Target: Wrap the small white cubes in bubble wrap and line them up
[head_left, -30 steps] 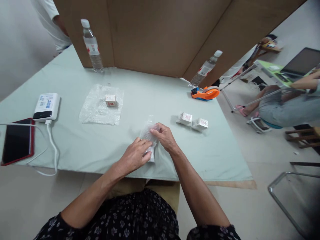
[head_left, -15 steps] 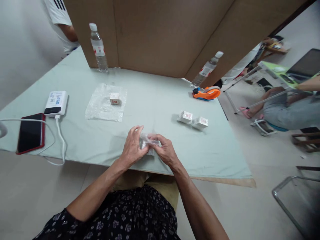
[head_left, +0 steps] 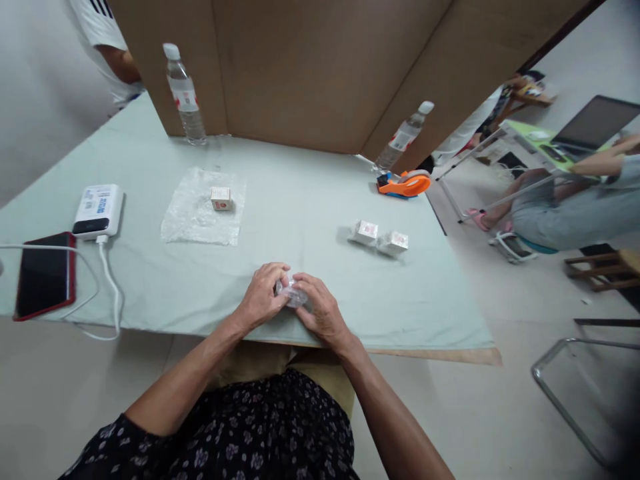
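Both my hands meet over a small parcel wrapped in bubble wrap near the table's front edge. My left hand curls round its left side with the fingers closed. My right hand presses on it from the right, fingers closed over it. Most of the parcel is hidden under my fingers. A flat sheet of bubble wrap lies further back on the left with one small white box on it. Two wrapped boxes sit side by side to the right.
A pale green cloth covers the table. An orange tape dispenser, two water bottles, a power bank and a red phone lie around. Brown board stands behind. Other people are at the far left and right.
The loose bubble wrap has been folded down tight round the parcel. Both hands drew back toward the table's front edge and closed over it.
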The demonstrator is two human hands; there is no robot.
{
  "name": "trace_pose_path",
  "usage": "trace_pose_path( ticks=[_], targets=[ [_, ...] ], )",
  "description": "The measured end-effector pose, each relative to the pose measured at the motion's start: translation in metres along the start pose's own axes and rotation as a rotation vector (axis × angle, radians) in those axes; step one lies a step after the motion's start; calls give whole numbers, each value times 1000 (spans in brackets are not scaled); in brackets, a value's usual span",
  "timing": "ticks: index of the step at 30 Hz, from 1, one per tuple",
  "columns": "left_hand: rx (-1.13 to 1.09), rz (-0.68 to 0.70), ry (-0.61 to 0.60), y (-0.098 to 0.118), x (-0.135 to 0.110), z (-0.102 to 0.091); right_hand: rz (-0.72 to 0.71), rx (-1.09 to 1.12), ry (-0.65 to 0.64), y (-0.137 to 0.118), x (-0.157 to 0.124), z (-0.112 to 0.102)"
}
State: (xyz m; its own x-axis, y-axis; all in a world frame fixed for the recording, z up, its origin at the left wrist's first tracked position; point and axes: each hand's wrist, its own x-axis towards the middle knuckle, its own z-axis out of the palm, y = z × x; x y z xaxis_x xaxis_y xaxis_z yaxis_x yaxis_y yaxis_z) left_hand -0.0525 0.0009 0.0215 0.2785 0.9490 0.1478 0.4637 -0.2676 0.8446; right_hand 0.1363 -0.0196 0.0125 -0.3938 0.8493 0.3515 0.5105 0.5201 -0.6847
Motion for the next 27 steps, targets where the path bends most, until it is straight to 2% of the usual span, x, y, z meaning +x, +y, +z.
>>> trace_pose_path(
  ticks=[2,4,7,9,14,20,24,27],
  targets=[
    [-98,-43,-57,0,4,-9,88,83,58,2,9,1],
    [-163,-94,-151,2,6,-18,253,235,68,2,18,-1],
    [-185,-158,-236,3,4,-25,482,455,-10,1,26,-4],
    [-230,-181,-222,2,3,-23,535,510,-40,0,28,-5],
    [-339,-186,-143,-3,4,-10,509,470,-89,0,34,-12],
    [-392,-203,-101,-6,4,-2,450,356,66,1,44,-8],
    [-405,-212,-82,-6,2,1,437,373,83,0,48,-2],
    [-419,-216,-80,-7,2,3,460,431,101,0,46,-5]
  ],
)
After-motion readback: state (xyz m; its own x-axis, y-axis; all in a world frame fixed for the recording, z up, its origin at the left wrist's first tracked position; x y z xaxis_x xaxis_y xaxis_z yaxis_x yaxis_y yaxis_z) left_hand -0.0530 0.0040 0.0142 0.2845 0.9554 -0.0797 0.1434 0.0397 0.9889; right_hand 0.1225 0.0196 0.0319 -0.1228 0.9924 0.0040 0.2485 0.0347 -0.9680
